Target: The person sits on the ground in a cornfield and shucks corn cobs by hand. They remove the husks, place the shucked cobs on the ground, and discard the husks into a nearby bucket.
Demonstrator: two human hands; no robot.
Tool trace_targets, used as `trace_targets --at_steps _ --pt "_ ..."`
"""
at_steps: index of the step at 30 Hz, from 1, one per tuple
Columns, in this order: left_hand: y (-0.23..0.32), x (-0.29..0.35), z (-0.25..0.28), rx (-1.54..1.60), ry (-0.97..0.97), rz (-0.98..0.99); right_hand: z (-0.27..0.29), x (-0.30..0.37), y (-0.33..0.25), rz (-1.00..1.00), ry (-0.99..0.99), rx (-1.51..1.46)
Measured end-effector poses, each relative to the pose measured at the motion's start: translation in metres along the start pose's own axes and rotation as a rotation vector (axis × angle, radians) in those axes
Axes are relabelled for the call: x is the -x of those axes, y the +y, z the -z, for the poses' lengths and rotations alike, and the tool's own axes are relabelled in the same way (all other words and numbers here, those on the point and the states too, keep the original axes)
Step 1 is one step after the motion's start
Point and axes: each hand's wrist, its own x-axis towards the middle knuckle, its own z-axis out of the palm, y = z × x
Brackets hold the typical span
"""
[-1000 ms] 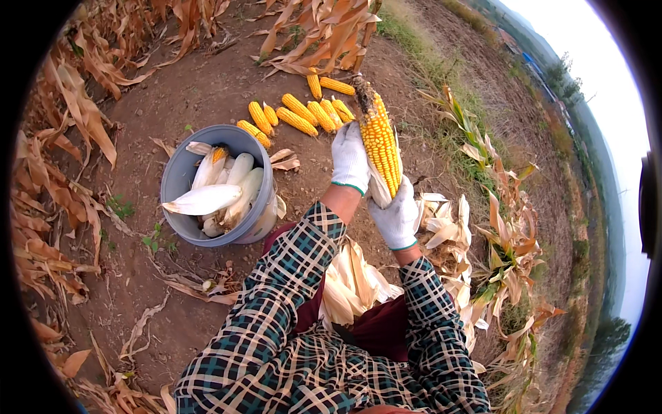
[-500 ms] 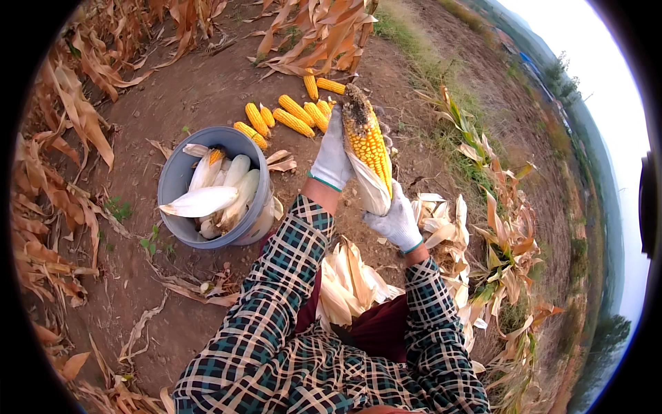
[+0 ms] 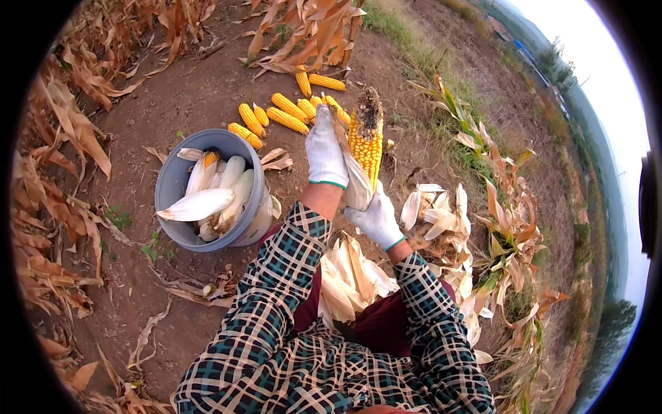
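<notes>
An ear of corn (image 3: 366, 145) stands nearly upright before me, its yellow kernels bare and its tip dark and rotted. My right hand (image 3: 378, 218), in a white glove, is closed round the ear's lower end. On the ear's left side, my gloved left hand (image 3: 327, 153) is closed on a pale strip of husk (image 3: 356, 181) peeled away from the kernels but still joined at the base. The left fingertips are partly hidden behind the husk. Beyond the hands, several husked yellow ears (image 3: 286, 120) lie on the soil.
A grey bucket (image 3: 164, 188) with unhusked ears (image 3: 200, 204) stands at left. Loose husks (image 3: 350, 279) lie between my legs, with another husk heap (image 3: 445, 221) to the right. Dry corn stalks (image 3: 307, 34) rise at the far side and along the left.
My left hand has moved from against the kernels to the left, drawing husk off the ear's side. The right hand has shifted slightly left, and the ear now stands straighter.
</notes>
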Motion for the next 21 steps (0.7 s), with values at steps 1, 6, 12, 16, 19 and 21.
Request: trace_targets --at_steps 1,6,12,16,19,21 --pt "0.0 -0.002 0.003 0.051 0.004 0.047 -0.003 -0.003 -0.005 -0.002 -0.016 -0.102" --pt "-0.009 -0.012 0.008 0.14 0.001 0.074 0.011 -0.013 -0.022 0.189 0.172 -0.63" --pt "-0.034 0.001 -0.003 0.085 -0.199 0.121 0.028 -0.023 -0.06 -0.033 0.354 -0.433" --pt "-0.043 0.011 -0.013 -0.02 -0.15 0.167 0.046 -0.029 -0.014 -0.006 0.309 -0.257" --pt "-0.019 -0.001 -0.001 0.249 -0.436 0.274 0.079 -0.023 -0.009 0.029 0.329 -1.047" --pt "0.008 -0.03 0.031 0.345 -0.595 0.304 0.111 -0.021 0.0 0.086 0.358 -1.362"
